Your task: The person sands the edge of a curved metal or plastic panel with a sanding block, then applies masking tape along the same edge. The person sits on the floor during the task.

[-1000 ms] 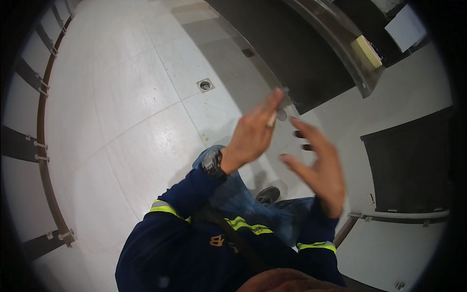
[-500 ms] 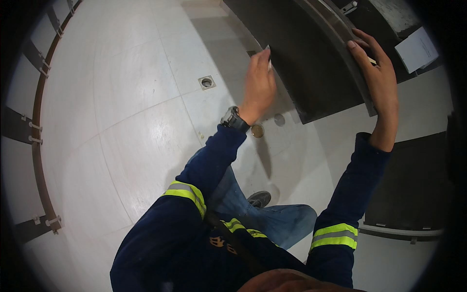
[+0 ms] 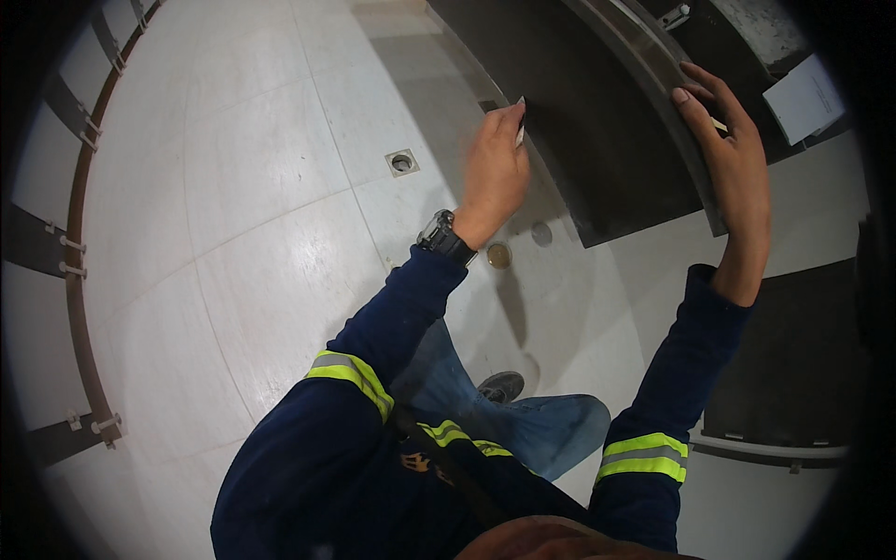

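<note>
Dark brown worktop (image 3: 646, 67), long front edge and near corner visible.
Head view, noted as I stand by:
- Left hand (image 3: 497, 166): fingers pinched on a slim pale piece (image 3: 520, 136), at the lower edge of the dark front panel (image 3: 569, 112); contact cannot be told. Risk: should the piece be sharp, a slip could nick a finger or score the panel.
- Right hand (image 3: 733, 149): fingers apart, bent over the worktop's front edge towards its near corner, partly hiding a yellow block (image 3: 718, 125); grip on it uncertain. Risk: a careless nudge might topple the block.
- Floor drain (image 3: 401, 163): square rim, round recess, contents too dim to name.
</note>
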`<state>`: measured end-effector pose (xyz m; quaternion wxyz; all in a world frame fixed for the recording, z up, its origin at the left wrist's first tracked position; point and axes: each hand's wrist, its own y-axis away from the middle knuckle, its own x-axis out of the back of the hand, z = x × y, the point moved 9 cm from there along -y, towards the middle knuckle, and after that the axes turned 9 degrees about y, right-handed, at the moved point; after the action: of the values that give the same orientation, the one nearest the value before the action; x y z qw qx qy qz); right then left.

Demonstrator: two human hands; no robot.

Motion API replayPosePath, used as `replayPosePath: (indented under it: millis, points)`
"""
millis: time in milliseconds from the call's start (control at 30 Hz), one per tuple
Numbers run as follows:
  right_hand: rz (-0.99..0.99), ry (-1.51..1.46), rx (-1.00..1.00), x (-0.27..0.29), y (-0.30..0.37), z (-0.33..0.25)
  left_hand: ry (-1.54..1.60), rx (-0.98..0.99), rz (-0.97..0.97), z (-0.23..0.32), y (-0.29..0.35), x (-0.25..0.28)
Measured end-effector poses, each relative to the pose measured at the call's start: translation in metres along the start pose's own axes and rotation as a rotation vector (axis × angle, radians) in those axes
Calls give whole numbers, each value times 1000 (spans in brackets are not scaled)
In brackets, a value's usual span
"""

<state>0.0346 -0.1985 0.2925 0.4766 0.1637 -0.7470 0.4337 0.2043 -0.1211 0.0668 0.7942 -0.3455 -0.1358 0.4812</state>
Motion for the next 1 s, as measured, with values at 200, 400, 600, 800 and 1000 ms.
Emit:
replayPosePath:
  millis: [200, 400, 600, 800, 1000]
  points:
    - [9, 12, -22, 1, 0, 0, 6, 14, 63, -14, -11, 7]
    - [15, 25, -18, 1, 1, 2, 49, 95, 51, -19, -10, 7]
    - [24, 2, -37, 2, 0, 1, 69, 98, 72, -28, -16, 11]
    - [18, 23, -47, 2, 1, 3, 119, 206, 14, -41, -3, 9]
    - [24, -24, -37, 2, 2, 1, 126, 140, 23, -14, -5, 4]
